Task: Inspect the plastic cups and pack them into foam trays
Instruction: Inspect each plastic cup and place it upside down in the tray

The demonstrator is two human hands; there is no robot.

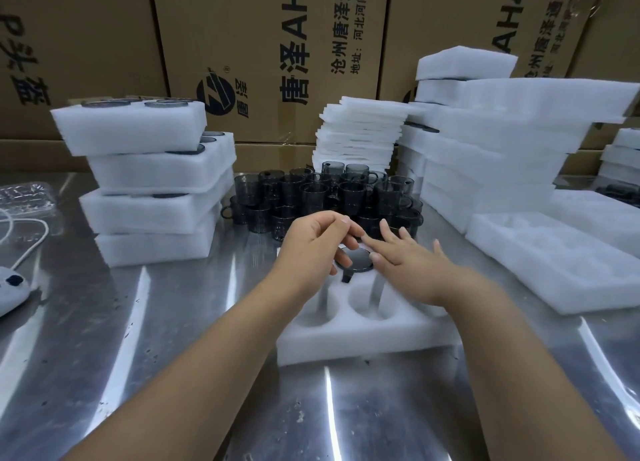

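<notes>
A white foam tray (367, 336) with round pockets lies on the steel table in front of me. One dark smoky plastic cup (356, 258) sits bottom-up in a far pocket, its handle in the slot toward me. My left hand (311, 239) hovers at the cup's left rim, fingers loosely curled and touching it. My right hand (405, 253) lies flat with straight fingers, the fingertips at the cup's right edge. Behind the tray stands a cluster of several more smoky cups (325, 190), stacked in two layers.
Filled foam trays (152, 180) are stacked at the left. Empty foam trays (491, 149) and thin foam sheets (360, 131) pile up at the back and right, with one open tray (554, 263) lying flat. Cardboard boxes (270, 45) wall the back. A white cable (27, 239) lies far left.
</notes>
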